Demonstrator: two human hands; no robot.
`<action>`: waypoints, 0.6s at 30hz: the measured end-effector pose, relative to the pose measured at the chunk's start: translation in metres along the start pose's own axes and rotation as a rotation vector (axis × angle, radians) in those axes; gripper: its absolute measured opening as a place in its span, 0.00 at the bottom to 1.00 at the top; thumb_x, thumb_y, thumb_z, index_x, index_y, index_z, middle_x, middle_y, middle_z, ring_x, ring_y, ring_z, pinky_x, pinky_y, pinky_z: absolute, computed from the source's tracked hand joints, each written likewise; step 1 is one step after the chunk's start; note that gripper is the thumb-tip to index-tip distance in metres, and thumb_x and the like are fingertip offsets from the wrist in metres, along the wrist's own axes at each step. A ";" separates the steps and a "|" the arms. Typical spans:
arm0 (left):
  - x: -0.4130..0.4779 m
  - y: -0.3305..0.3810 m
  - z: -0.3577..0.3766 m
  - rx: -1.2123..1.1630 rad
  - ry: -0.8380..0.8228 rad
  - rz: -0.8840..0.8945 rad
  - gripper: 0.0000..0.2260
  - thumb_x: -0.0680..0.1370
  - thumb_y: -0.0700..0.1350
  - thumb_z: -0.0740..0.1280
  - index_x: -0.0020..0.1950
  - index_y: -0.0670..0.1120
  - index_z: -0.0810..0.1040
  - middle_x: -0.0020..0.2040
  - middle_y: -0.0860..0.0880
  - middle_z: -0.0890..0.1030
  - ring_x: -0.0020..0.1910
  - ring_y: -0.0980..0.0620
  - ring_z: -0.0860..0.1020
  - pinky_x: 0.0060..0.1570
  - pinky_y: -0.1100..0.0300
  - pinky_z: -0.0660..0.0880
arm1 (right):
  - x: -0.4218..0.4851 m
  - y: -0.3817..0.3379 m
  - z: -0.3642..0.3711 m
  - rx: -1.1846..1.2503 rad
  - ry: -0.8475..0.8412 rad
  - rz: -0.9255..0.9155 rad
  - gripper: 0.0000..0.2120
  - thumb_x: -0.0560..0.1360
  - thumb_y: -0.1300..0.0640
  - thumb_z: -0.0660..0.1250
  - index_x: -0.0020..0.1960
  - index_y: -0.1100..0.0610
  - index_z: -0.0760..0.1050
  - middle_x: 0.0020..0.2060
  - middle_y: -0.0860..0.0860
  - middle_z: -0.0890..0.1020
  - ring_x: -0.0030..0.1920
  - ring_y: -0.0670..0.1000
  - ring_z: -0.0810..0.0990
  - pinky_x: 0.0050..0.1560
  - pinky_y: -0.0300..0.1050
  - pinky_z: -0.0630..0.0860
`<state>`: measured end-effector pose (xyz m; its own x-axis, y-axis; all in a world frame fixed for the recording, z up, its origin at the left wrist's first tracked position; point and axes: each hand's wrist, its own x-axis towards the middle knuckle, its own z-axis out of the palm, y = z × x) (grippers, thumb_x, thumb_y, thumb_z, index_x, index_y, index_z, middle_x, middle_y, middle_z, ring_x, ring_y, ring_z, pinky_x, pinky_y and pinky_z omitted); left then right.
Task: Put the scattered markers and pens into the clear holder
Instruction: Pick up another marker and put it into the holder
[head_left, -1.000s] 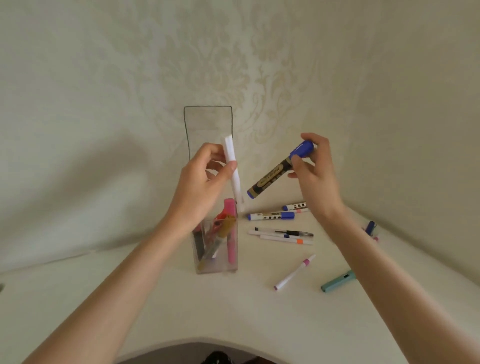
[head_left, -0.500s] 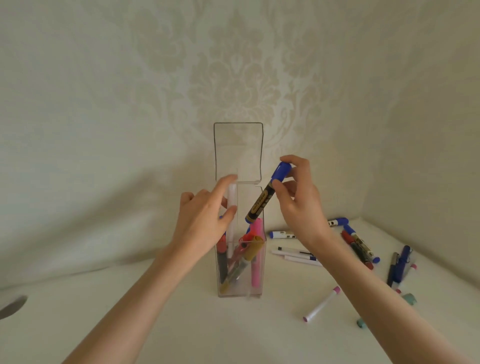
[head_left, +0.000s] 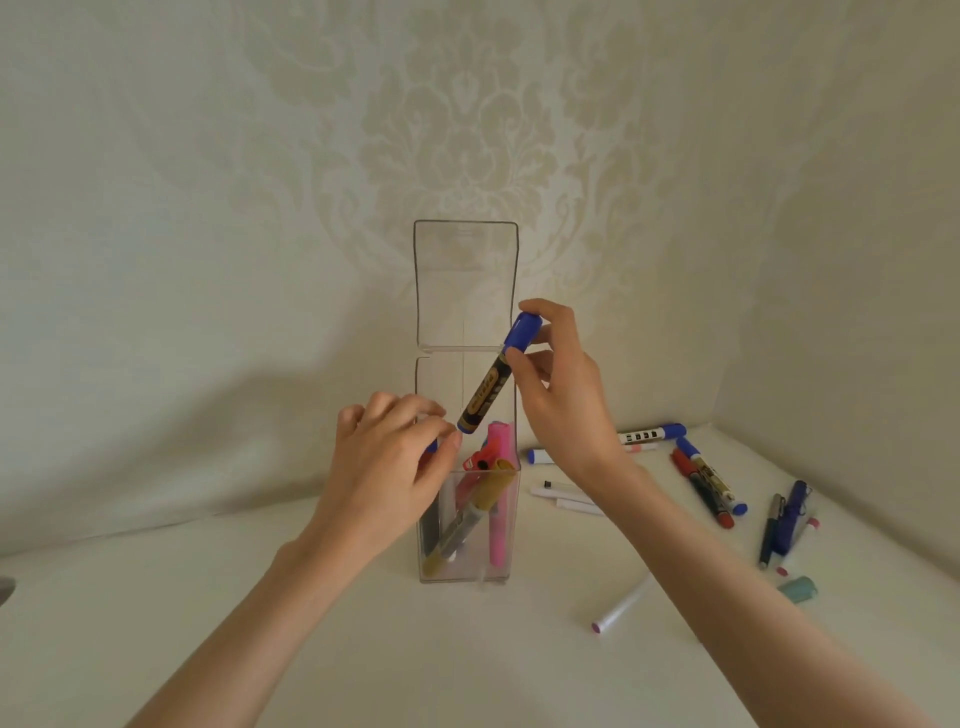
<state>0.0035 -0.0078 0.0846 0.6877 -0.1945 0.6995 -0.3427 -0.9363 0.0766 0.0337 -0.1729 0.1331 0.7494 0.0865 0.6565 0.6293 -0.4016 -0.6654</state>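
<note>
The clear holder (head_left: 508, 545) stands mid-table with its lid (head_left: 465, 280) flipped up. Inside lean a pink marker (head_left: 498, 509), a gold marker (head_left: 470, 519), a red one (head_left: 480, 460) and a dark one (head_left: 430, 522). My right hand (head_left: 563, 400) pinches the cap end of a blue-capped black and gold marker (head_left: 485, 389), tilted, its lower tip just over the holder's opening. My left hand (head_left: 387, 467) hovers at the holder's upper left edge, fingers loosely curled, nothing visible in them. It hides that corner.
Right of the holder lie blue-capped white markers (head_left: 649, 434), a red marker (head_left: 701, 491), white pens (head_left: 566, 501), a pink-tipped white pen (head_left: 621, 605), dark blue pens (head_left: 782, 519) and a teal cap (head_left: 797, 590). Walls meet in a corner behind.
The white pen that my left hand held has gone from its fingers, and the hand has dropped to the holder's edge. My right hand brought the blue-capped marker over the opening.
</note>
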 end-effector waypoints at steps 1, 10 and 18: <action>-0.001 0.000 -0.003 -0.042 0.010 -0.015 0.16 0.75 0.53 0.55 0.47 0.48 0.81 0.50 0.51 0.81 0.47 0.47 0.77 0.45 0.55 0.63 | 0.000 0.001 0.002 -0.004 -0.005 0.007 0.17 0.78 0.62 0.60 0.65 0.53 0.63 0.47 0.48 0.75 0.43 0.47 0.79 0.41 0.30 0.73; 0.001 -0.005 0.000 -0.369 0.036 -0.096 0.15 0.75 0.50 0.57 0.53 0.44 0.77 0.54 0.48 0.74 0.51 0.50 0.77 0.49 0.46 0.75 | 0.004 0.017 0.028 -0.653 -0.168 -0.228 0.10 0.77 0.53 0.61 0.50 0.56 0.78 0.46 0.50 0.83 0.53 0.52 0.72 0.49 0.42 0.60; -0.007 -0.004 -0.006 -0.349 0.033 -0.035 0.13 0.75 0.49 0.57 0.48 0.44 0.78 0.50 0.49 0.75 0.49 0.49 0.76 0.49 0.47 0.74 | -0.012 0.028 0.010 -0.631 -0.403 -0.261 0.22 0.77 0.44 0.52 0.53 0.52 0.81 0.63 0.53 0.74 0.69 0.57 0.61 0.71 0.56 0.53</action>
<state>-0.0043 -0.0010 0.0838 0.6836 -0.1488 0.7146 -0.5211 -0.7850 0.3351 0.0442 -0.1762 0.1035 0.6862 0.5241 0.5044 0.6496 -0.7536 -0.1007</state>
